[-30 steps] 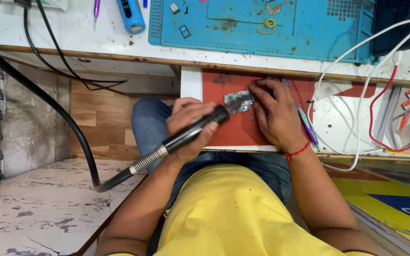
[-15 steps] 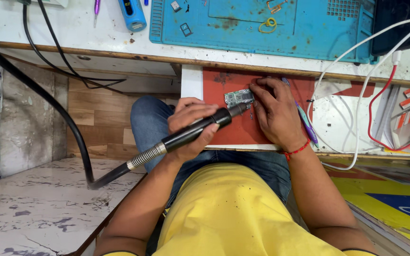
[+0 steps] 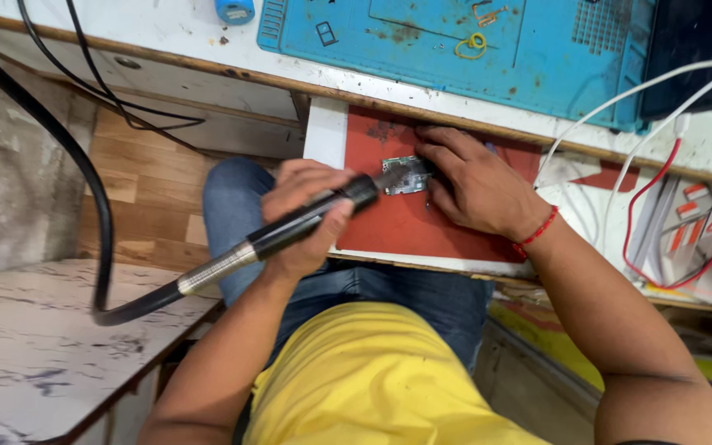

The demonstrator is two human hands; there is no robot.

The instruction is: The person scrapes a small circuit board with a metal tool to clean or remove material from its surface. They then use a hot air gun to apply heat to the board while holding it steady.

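Right now the left hand (image 3: 302,216) has a closed grip on a black handpiece (image 3: 311,218), its tip touching a small metal board (image 3: 405,175) that the right hand (image 3: 471,191) presses flat onto the red surface (image 3: 405,227).

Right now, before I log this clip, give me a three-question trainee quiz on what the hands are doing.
1. True or false: the left hand grips the black hot-air handpiece, its nozzle pointing at the small metal board.
2. What does the right hand do? A) lifts the board off the mat; B) rests fingers by the board on the red mat; C) holds the white cable.
3. Fill in: the handpiece's hose runs off to the person's ____ side.

Key
1. True.
2. B.
3. Left.
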